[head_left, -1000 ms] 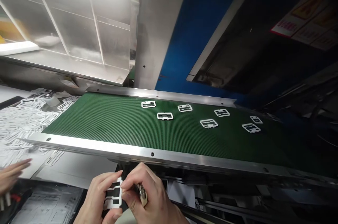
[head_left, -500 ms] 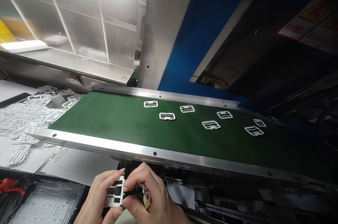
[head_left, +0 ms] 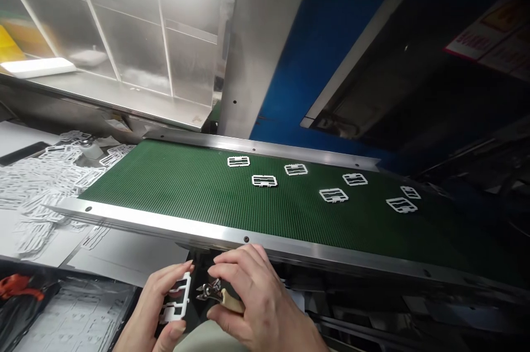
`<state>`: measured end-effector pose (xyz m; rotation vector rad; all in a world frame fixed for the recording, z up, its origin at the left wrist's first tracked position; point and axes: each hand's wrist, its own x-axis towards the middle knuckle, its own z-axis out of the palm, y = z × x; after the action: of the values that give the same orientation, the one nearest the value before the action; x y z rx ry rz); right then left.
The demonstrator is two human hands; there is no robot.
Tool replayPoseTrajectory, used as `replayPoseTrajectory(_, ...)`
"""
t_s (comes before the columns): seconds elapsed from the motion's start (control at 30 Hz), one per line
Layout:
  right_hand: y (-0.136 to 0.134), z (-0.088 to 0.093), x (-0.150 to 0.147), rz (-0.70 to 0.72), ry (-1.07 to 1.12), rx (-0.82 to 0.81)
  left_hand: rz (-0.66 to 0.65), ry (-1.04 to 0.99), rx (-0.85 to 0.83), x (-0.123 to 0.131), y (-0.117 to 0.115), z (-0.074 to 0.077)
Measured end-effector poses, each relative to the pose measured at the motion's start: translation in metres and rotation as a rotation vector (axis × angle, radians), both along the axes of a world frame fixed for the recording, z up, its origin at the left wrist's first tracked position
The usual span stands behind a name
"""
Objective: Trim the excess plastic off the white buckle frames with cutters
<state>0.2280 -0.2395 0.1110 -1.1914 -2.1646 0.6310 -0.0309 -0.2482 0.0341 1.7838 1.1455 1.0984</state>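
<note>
White frames (head_left: 264, 180), ribbed green belt (head_left: 186, 186)

A green conveyor belt (head_left: 199, 186) runs between two metal rails, carrying seven white plastic frames (head_left: 264, 180) scattered well apart toward its right half. A heap of white frames (head_left: 37, 186) lies at its left end. Behind stand a steel housing (head_left: 124, 48) and a blue panel (head_left: 306, 48).

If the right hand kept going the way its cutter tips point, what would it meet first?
Probably the white plastic frame in the left hand: the right hand aims the cutters leftward at its edge, though depth is unclear.
</note>
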Motion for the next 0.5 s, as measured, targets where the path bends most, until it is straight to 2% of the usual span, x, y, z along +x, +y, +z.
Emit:
replayPoseTrajectory(0.07,0.002,-0.003,0.001,0.014,-0.04,0.077,0.002,0.006,0.002,-0.001,0.0,-0.002)
replayPoseTrajectory(0.27,0.004,-0.013,-0.003,0.043,-0.083,0.156,0.003,0.028,0.034,-0.005,0.003,-0.008)
replayPoseTrajectory(0.5,0.01,-0.012,-0.009,0.051,-0.036,0.197,0.02,0.049,0.075,-0.008,0.004,-0.001)
